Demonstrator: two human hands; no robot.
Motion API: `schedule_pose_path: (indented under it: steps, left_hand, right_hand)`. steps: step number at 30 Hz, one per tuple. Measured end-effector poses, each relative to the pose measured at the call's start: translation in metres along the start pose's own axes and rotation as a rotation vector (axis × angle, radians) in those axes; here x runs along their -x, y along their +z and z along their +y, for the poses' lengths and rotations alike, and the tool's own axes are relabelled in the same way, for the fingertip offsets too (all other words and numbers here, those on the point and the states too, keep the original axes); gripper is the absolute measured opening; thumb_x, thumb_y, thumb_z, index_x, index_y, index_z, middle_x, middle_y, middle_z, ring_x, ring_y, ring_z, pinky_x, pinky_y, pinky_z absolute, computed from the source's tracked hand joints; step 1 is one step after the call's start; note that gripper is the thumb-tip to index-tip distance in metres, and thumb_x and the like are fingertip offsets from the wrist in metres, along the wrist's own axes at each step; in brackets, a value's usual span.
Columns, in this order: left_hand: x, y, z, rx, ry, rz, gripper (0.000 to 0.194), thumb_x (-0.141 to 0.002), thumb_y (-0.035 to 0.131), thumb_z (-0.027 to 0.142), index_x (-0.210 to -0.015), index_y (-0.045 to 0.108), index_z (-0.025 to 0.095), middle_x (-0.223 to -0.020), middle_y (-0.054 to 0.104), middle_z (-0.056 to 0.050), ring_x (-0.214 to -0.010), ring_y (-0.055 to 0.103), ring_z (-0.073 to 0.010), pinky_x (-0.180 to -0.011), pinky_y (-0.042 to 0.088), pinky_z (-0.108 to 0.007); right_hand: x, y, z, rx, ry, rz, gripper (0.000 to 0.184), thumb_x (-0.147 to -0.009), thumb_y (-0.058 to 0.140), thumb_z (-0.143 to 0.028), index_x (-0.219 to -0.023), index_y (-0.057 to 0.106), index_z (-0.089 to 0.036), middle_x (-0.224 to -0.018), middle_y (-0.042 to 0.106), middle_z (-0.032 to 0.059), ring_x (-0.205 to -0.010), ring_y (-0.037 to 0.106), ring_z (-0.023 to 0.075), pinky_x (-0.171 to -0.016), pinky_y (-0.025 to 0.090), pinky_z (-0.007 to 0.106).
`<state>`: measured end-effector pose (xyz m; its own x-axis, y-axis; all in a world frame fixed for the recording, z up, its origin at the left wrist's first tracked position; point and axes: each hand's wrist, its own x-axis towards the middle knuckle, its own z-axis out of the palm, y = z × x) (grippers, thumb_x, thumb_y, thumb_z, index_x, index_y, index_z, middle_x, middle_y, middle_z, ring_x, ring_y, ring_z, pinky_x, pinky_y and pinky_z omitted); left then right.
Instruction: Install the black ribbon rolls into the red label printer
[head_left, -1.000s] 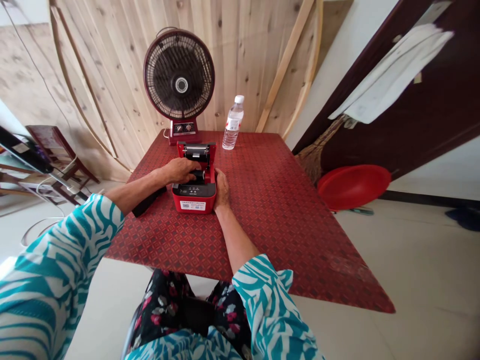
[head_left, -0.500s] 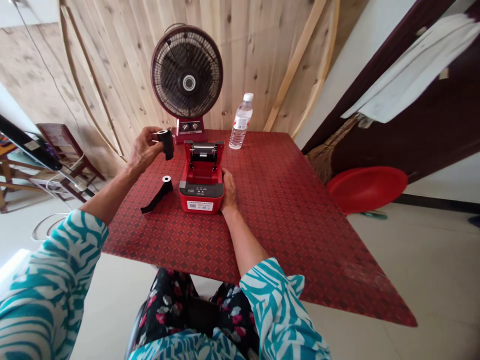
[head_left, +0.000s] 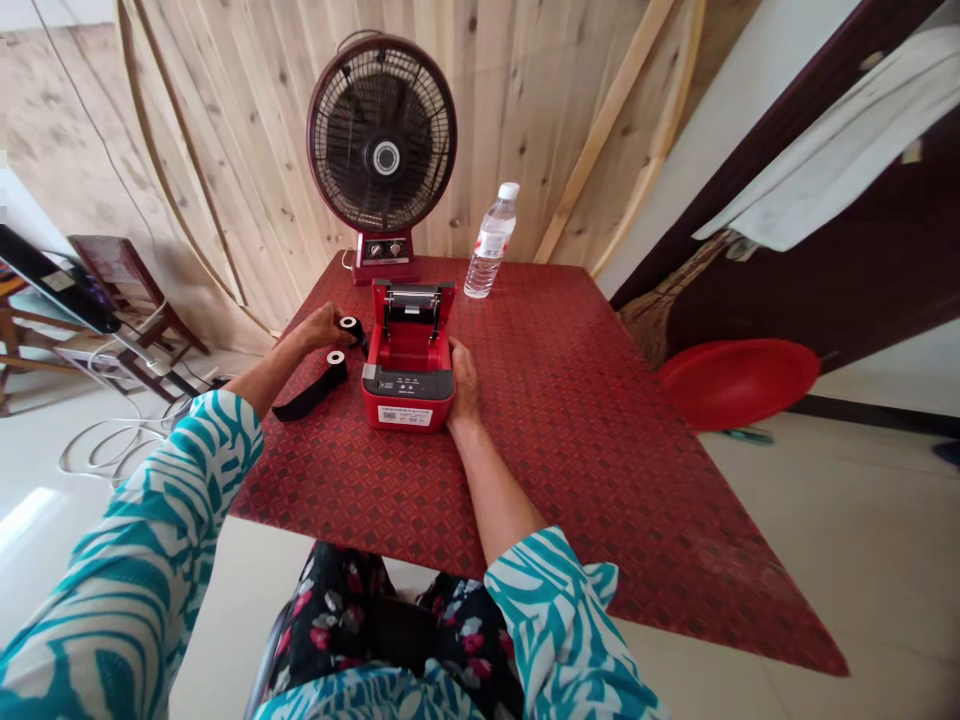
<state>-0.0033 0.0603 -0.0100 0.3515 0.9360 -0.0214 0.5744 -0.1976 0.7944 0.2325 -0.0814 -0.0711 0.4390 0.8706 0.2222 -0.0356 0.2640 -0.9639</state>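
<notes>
A red and black label printer (head_left: 409, 385) stands on the table with its lid (head_left: 414, 300) raised and its red inner bay showing. My right hand (head_left: 465, 380) is wrapped round the printer's right side, its fingers partly hidden. To the left of the printer, my left hand (head_left: 324, 326) has its fingertips on a black roll (head_left: 350, 330) with a white core, down by the tabletop. A short black tail hangs from that roll toward the printer. Just nearer to me, a second black roll (head_left: 334, 370) stands with its strip unwound to the left.
The table (head_left: 555, 430) has a red patterned cover. Behind the printer is a fan (head_left: 384, 155), with a water bottle (head_left: 491, 245) to its right. A red basin (head_left: 739, 385) and a broom (head_left: 660, 300) are on the right. Cables (head_left: 112, 440) lie on the left floor.
My left hand has come down with the black roll, from beside the fan's base to the tabletop left of the printer. My right hand stays at the printer's side.
</notes>
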Motion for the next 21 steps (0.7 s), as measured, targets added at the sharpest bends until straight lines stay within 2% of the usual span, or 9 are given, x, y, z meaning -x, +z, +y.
schedule_pose_path:
  steps: [4, 6, 8, 10, 13, 15, 17, 19, 21]
  left_hand:
    - [0.012, 0.0, -0.005, 0.13, -0.081, 0.13, 0.057, -0.051, 0.081, 0.012, -0.105, 0.063, 0.013, -0.084, 0.07, -0.001, -0.071, 0.065, -0.0155, -0.066, 0.053, -0.027]
    - [0.03, -0.006, -0.006, 0.164, -0.095, 0.201, 0.056, -0.059, 0.08, 0.017, -0.111, 0.06, 0.014, -0.092, 0.07, -0.004, -0.078, 0.067, -0.0159, -0.071, 0.055, -0.029]
    - [0.053, -0.015, -0.006, 0.184, -0.086, 0.241, 0.047, -0.068, 0.078, 0.031, -0.109, 0.062, 0.015, -0.094, 0.071, -0.006, -0.083, 0.068, -0.0173, -0.075, 0.055, -0.031]
    - [0.076, -0.022, -0.003, 0.199, -0.068, 0.166, 0.048, -0.072, 0.076, 0.047, -0.107, 0.064, 0.016, -0.099, 0.073, -0.008, -0.09, 0.07, -0.0206, -0.078, 0.056, -0.033]
    - [0.1, -0.02, 0.004, 0.049, -0.047, 0.049, 0.058, -0.067, 0.076, 0.059, -0.107, 0.067, 0.018, -0.104, 0.074, -0.009, -0.096, 0.071, -0.0259, -0.079, 0.057, -0.037]
    - [0.107, -0.01, 0.007, -0.102, -0.032, 0.016, 0.059, -0.062, 0.079, 0.056, -0.106, 0.066, 0.018, -0.104, 0.074, -0.009, -0.098, 0.071, -0.0281, -0.082, 0.057, -0.038]
    - [0.109, 0.001, 0.008, -0.23, -0.017, 0.047, 0.051, -0.064, 0.078, 0.048, -0.103, 0.064, 0.019, -0.105, 0.074, -0.009, -0.099, 0.071, -0.0289, -0.084, 0.056, -0.039]
    - [0.108, 0.008, 0.007, -0.295, -0.004, 0.091, 0.038, -0.069, 0.072, 0.041, -0.1, 0.064, 0.019, -0.101, 0.075, -0.008, -0.097, 0.072, -0.0285, -0.083, 0.056, -0.037]
    - [0.107, 0.008, 0.007, -0.292, 0.021, 0.083, 0.029, -0.072, 0.068, 0.038, -0.094, 0.066, 0.019, -0.094, 0.076, -0.007, -0.091, 0.072, -0.0273, -0.08, 0.055, -0.036]
  right_hand:
    - [0.0, 0.002, 0.001, -0.018, 0.017, 0.015, 0.046, -0.093, 0.038, -0.049, -0.118, 0.066, -0.023, -0.132, 0.067, 0.0086, -0.125, 0.057, 0.0211, -0.113, 0.041, 0.042]
    - [0.0, 0.003, 0.0, -0.02, 0.018, 0.018, 0.046, -0.094, 0.038, -0.048, -0.119, 0.066, -0.022, -0.133, 0.067, 0.0094, -0.125, 0.058, 0.0212, -0.112, 0.042, 0.041]
    - [0.0, 0.003, 0.0, -0.009, 0.017, 0.017, 0.046, -0.095, 0.037, -0.047, -0.12, 0.066, -0.022, -0.133, 0.067, 0.0096, -0.125, 0.058, 0.021, -0.112, 0.042, 0.04]
    - [0.0, 0.002, 0.001, 0.009, 0.016, 0.01, 0.046, -0.096, 0.037, -0.047, -0.122, 0.065, -0.021, -0.133, 0.067, 0.01, -0.125, 0.057, 0.0207, -0.112, 0.042, 0.04]
    - [-0.001, 0.0, 0.003, 0.044, 0.005, 0.003, 0.048, -0.096, 0.036, -0.047, -0.124, 0.065, -0.021, -0.136, 0.066, 0.0106, -0.127, 0.056, 0.0213, -0.112, 0.042, 0.04]
    - [-0.001, -0.001, 0.004, 0.07, -0.007, 0.001, 0.047, -0.097, 0.035, -0.045, -0.123, 0.065, -0.022, -0.136, 0.066, 0.0101, -0.129, 0.055, 0.0215, -0.113, 0.041, 0.041]
    - [-0.002, -0.002, 0.004, 0.09, -0.015, 0.0, 0.045, -0.097, 0.035, -0.044, -0.123, 0.065, -0.023, -0.135, 0.066, 0.0094, -0.129, 0.055, 0.021, -0.113, 0.041, 0.041]
    - [-0.001, -0.001, 0.003, 0.091, -0.01, -0.005, 0.045, -0.097, 0.035, -0.045, -0.123, 0.065, -0.023, -0.135, 0.067, 0.0097, -0.129, 0.055, 0.0205, -0.112, 0.042, 0.041]
    - [-0.001, 0.001, 0.002, 0.066, 0.008, 0.01, 0.046, -0.096, 0.036, -0.045, -0.123, 0.065, -0.022, -0.135, 0.066, 0.0102, -0.128, 0.056, 0.0207, -0.112, 0.043, 0.041]
